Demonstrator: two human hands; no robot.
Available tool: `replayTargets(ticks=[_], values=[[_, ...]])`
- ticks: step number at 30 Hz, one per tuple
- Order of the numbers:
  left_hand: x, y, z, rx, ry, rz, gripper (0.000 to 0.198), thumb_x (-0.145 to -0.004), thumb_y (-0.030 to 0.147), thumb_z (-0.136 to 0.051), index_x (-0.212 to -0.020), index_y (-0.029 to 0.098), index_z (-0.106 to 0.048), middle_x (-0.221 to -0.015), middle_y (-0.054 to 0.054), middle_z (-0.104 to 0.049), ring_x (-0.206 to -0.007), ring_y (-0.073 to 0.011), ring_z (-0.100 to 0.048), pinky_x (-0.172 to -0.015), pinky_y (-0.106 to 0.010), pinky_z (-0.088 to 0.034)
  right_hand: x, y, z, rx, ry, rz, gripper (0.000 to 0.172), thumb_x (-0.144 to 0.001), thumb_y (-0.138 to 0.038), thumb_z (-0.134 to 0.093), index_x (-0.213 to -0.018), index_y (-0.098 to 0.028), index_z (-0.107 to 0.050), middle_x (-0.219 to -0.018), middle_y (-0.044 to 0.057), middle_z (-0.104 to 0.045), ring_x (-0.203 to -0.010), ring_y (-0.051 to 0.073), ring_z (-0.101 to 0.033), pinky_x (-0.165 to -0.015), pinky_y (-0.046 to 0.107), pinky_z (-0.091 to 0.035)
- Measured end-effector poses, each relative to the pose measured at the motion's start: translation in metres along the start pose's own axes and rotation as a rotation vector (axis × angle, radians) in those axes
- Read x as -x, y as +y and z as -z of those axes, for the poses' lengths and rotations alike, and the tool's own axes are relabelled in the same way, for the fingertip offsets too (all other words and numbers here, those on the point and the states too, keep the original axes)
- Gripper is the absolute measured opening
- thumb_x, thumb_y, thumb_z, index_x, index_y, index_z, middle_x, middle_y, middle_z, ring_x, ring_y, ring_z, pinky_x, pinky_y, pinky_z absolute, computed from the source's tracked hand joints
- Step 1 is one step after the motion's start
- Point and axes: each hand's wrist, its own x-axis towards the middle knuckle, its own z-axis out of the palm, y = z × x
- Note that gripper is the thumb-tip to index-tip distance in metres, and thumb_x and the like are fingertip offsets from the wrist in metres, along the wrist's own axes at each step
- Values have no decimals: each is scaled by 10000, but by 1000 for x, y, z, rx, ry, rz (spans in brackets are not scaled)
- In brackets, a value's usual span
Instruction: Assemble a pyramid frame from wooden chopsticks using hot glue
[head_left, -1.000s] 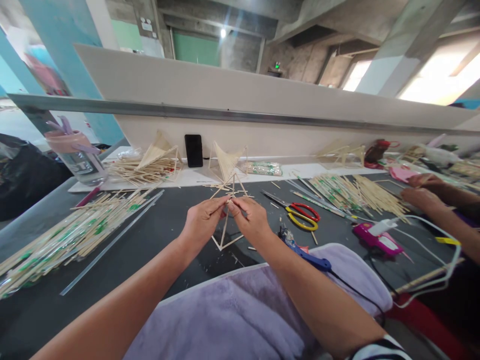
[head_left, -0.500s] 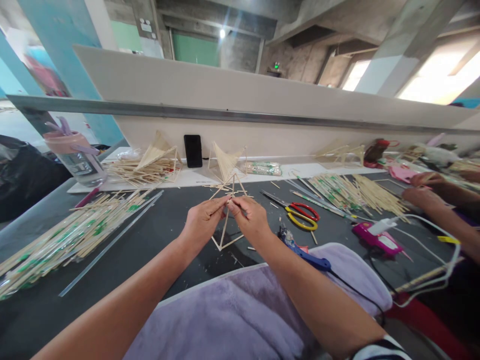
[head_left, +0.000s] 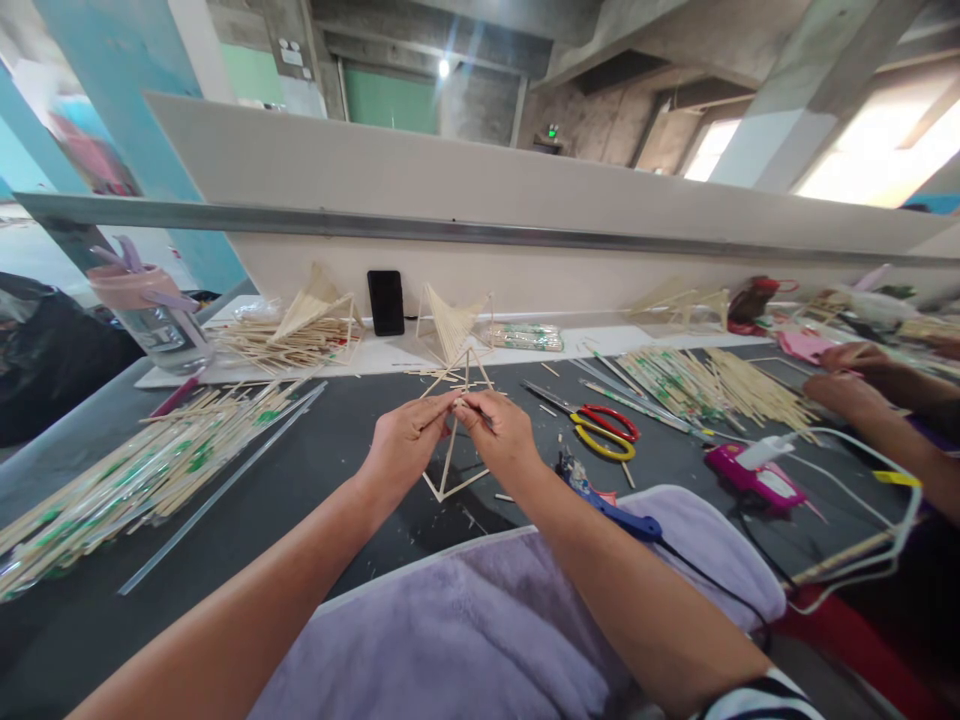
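Lavender cloth (head_left: 450, 640) covers the near edge of the dark table (head_left: 315, 550), with a blue glue gun (head_left: 630, 522) resting by its right side. Just beyond, at the middle, stands the stick frame (head_left: 448, 463), its near corner low towards the cloth and its thin sticks rising to a peak on the far side of the fingers. Left hand (head_left: 405, 440) and right hand (head_left: 496, 430) meet over it, thumbs and fingertips pinched together on its upper part; exactly which stick each one grips is hidden.

It should be very light, and each stick stiff along its length but easily snapped by a sideways bend. The dry wood likely gives good grip; the joints look the weak spots, so a light pinch close to a corner, one hand bracing each side, would twist it least. Squeezing mid-stick could bow or crack it.

Farther right lie scissors (head_left: 604, 432); at the far side a finished-looking stick model (head_left: 454, 325) stands right of an upright phone (head_left: 386, 302).
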Motion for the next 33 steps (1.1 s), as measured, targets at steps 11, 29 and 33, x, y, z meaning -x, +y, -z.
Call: replayTargets(ticks=[11,29,33], values=[[0,0,-1,12,-1,-3,298,-871,209,-457,-1091,215,-658,-894,-27,-718,-630,-104,-637,-666,-232,-545,1,2,0,-5,0,-11,159,-848,-305,-536,-885,-228,-671,-830,29,-682,-793,169,-613,-725,274,-456],[-1,-1,-1,-7,10,-13,307,-846,182,-470,-1083,215,-662,-855,-23,-716,-678,-114,-644,-686,-233,-547,-1,3,-1,25,-3,5,174,-856,-333,-530,-837,-228,-667,-768,24,-663,-737,165,-596,-686,267,-446],[-1,0,-1,4,5,-6,306,-843,172,-475,-1084,201,-662,-861,-30,-715,-684,-115,-645,-679,-225,-544,-1,3,-1,20,-12,-3,174,-857,-336,-528,-840,-235,-669,-780,21,-665,-751,164,-600,-702,267,-446]])
